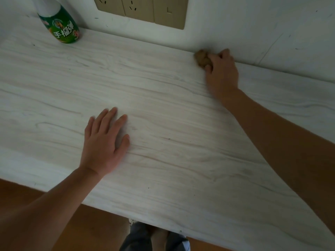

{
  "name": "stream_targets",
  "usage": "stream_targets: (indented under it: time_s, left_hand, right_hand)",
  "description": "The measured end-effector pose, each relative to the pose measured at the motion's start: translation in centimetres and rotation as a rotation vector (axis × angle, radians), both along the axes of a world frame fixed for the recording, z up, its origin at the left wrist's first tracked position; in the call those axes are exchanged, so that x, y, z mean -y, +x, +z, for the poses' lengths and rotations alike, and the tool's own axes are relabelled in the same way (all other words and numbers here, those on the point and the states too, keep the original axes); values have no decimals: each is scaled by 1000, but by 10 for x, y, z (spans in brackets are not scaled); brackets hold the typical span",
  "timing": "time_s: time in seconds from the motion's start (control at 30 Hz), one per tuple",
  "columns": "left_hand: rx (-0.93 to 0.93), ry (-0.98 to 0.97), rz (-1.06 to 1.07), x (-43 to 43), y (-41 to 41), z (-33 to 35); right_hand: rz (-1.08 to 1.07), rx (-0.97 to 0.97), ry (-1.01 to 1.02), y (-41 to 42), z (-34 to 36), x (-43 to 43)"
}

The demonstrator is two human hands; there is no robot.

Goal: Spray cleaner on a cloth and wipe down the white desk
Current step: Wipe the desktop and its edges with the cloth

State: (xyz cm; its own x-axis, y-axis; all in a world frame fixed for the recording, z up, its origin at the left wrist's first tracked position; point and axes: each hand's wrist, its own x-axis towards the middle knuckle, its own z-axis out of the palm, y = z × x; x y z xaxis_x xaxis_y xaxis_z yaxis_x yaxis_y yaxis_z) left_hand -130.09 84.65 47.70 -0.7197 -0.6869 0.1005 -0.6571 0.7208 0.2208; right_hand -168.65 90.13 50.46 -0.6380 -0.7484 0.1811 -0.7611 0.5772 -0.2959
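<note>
The cleaner bottle (pixel 61 24) stands upright on the surface (pixel 163 109) to the left of the socket panel (pixel 141 11), close to the wall (pixel 253 24) and well apart from both hands. Spraying looks done, and the step in hand is the wiping itself.

Below the panel and a little to its left, nearer the person, the left grip (pixel 105 140) lies flat on the surface. Its fingers are straight and spread and hold nothing, so it serves as a brace.

To the right of the panel and lower, where the surface meets the wall, the right grip (pixel 221 71) has its fingers curled round a bunched brown cloth (pixel 201 58). The cloth pokes out on the side toward the panel and touches the surface at the back seam.

Wadded this small, the cloth probably wipes only a narrow track, so spreading it flatter under the palm should cover more on each pass. From the seam, overlapping strokes drawn toward the near edge seem best, working back under the panel and on toward the bottle. The dark specks (a few show well below the panel, toward the near edge) likely want firmer pressure. The left grip should shift so the patch beneath it gets wiped too, and the bottle lifted for its footprint. The damp cloth is best kept off the panel.
</note>
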Motion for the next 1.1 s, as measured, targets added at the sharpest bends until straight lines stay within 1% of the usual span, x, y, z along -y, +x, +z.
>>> stream_targets:
  time_s: [0.07, 0.17, 0.23, 0.27, 0.3, 0.37, 0.47, 0.57, 0.63, 0.67, 0.7, 0.77, 0.83, 0.93, 1.0, 1.07, 1.1]
  left_hand:
    - [5, 4, -2, 0, 0, 1]
    - [1, 11, 1, -1, -1, 3]
    - [8, 14, 0, -2, -1, 4]
    - [8, 16, 0, -2, -1, 4]
    - [10, 19, 0, -1, -1, 4]
    - [10, 21, 0, -1, -1, 4]
    - [0, 8, -1, -2, -1, 4]
    - [-10, 8, -3, -1, -1, 3]
    - [-11, 3, -4, -2, -1, 1]
    - [-15, 4, -4, -2, -1, 1]
    - [-18, 5, -5, -2, 0, 1]
    - [-21, -2, -8, -1, 0, 1]
    - [-25, 2, -6, -2, 0, 3]
    - [-18, 12, 1, -3, -2, 5]
    - [-18, 20, 2, -4, -2, 5]
    - [-21, 12, 0, -3, -2, 5]
    - [-20, 8, -1, -2, -2, 5]
  right_hand:
    - [221, 23, -30, 41, 0, -17]
    - [583, 75, -62, 114, -1, -80]
    - [781, 87, -51, 137, -2, -119]
    - [846, 75, -38, 135, -3, -130]
    - [873, 54, -32, 127, -3, -133]
    - [811, 16, -44, 101, -2, -123]
    - [565, -55, -62, 42, 1, -82]
    - [265, -52, -68, -12, 3, -37]
    - [62, 5, -92, -26, 2, -16]
    - [7, 22, -104, -22, 0, -10]
    - [-5, 27, -111, -12, -1, -8]
    - [97, 40, -125, 24, -2, -19]
    - [321, 66, -124, 70, -4, -52]
    - [684, 172, -103, 142, -2, -130]
    - [889, 206, -42, 165, -1, -173]
    - [966, 178, -14, 156, -1, -187]
    - [942, 156, -30, 144, -1, -182]
